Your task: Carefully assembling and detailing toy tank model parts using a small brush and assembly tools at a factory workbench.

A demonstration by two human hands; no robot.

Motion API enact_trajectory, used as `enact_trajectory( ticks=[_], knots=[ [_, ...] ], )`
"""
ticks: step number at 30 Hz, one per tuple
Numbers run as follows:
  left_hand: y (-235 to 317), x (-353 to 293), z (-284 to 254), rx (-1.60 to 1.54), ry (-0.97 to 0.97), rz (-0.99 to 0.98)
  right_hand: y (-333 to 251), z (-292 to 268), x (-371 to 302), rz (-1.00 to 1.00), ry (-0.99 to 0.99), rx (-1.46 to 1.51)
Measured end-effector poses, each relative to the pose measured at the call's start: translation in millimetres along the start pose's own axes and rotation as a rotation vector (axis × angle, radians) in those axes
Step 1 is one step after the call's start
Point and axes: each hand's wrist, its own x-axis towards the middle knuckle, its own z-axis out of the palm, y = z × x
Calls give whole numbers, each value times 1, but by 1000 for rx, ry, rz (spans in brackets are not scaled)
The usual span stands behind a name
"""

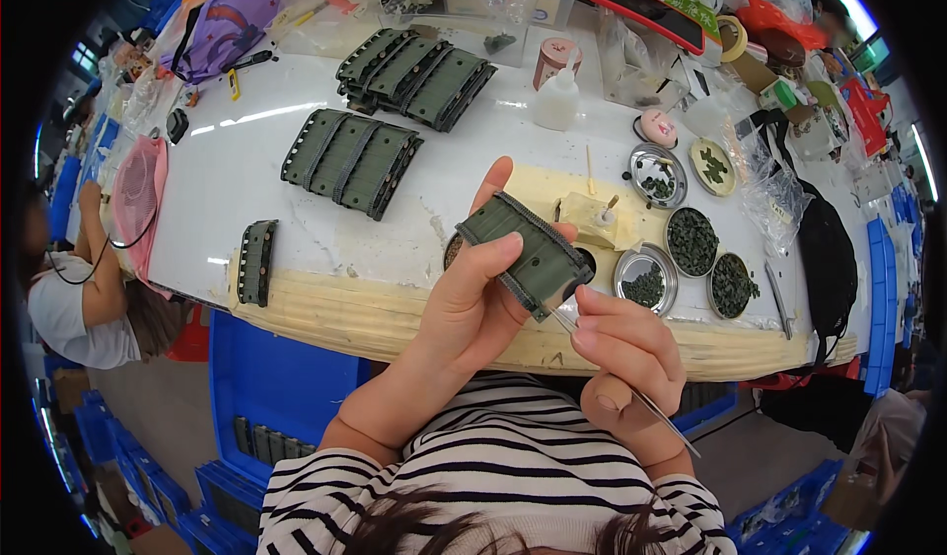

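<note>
My left hand [472,303] grips a dark green rectangular plastic part [528,249] with ridged dark edges, the thumb lying across its face. In my right hand [631,353] is a pair of thin metal tweezers [669,419], with their tips at the part's near corner. Whether the tips pinch a small piece there is hidden. Just right of the hands, a shallow metal dish [672,287] holds small dark green pieces. Beyond the part sits a pale yellow block [592,222] with a small peg on top.
Rows of similar green parts [350,160] lie at the left, with a single one [257,262] near the edge. More round tins [693,241] of small pieces stand at right, beside a metal rod [778,298]. A white squeeze bottle [557,101] stands behind. Blue crates [281,358] are below.
</note>
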Motion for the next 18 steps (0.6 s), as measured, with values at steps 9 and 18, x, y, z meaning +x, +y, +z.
enact_trajectory(
  ticks=[9,18],
  knots=[
    [0,0,1,11,-19,31,-2,-3,2,-11,-62,-49],
    [-1,0,1,7,-16,41,-1,-2,2,-22,-57,-47]
  ],
)
